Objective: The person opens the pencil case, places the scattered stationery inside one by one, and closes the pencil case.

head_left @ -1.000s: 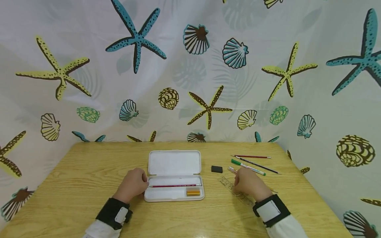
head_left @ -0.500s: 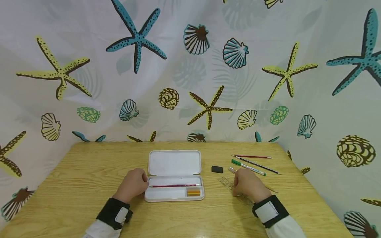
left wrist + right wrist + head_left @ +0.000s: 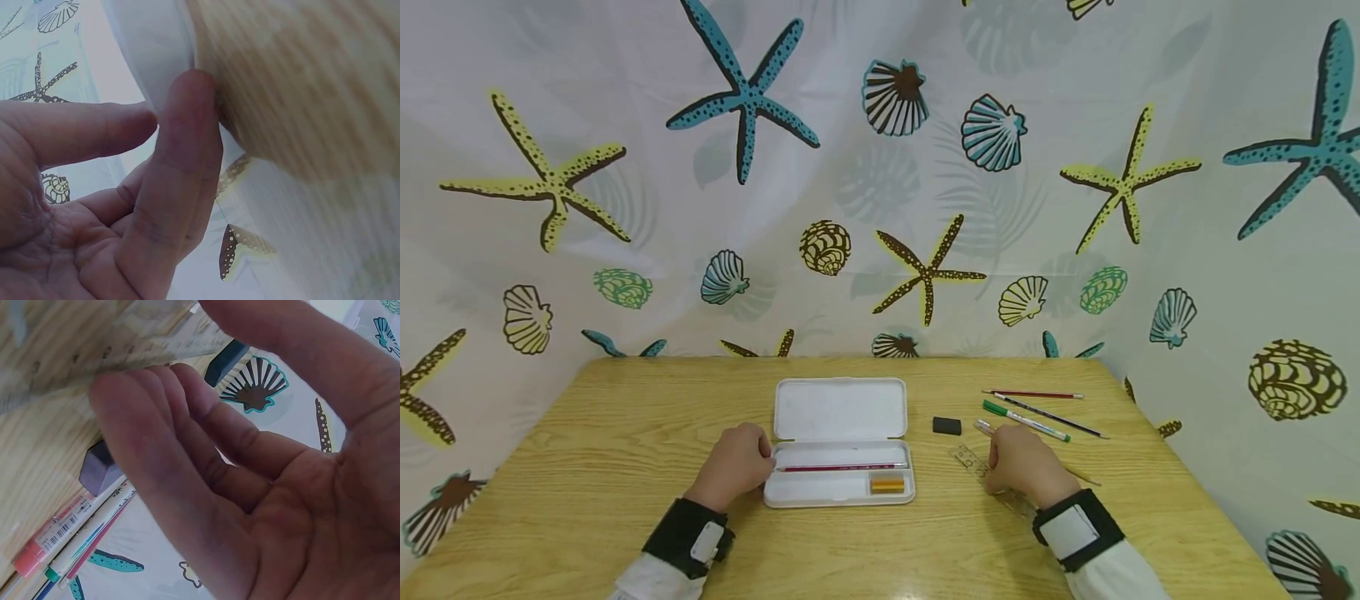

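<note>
A white pencil case lies with its lid folded back. My left hand grips its left edge; the left wrist view shows thumb and index fingertip against the white wall. Inside are a red pencil in the long upper compartment and a yellow-orange block in the small lower right one. To the right, my right hand holds a clear ruler, which slants on the table and is partly hidden beneath it. Several fingertips curl at the ruler's marked edge in the right wrist view.
A black eraser sits between case and right hand. Beyond that hand lie a red pencil, a dark pencil and a green-capped pen. Another pencil passes under the hand. Patterned cloth hangs behind the table.
My right wrist has shifted very slightly to the left, with the fingers staying at the ruler. The left hand, case and loose things keep their places.
</note>
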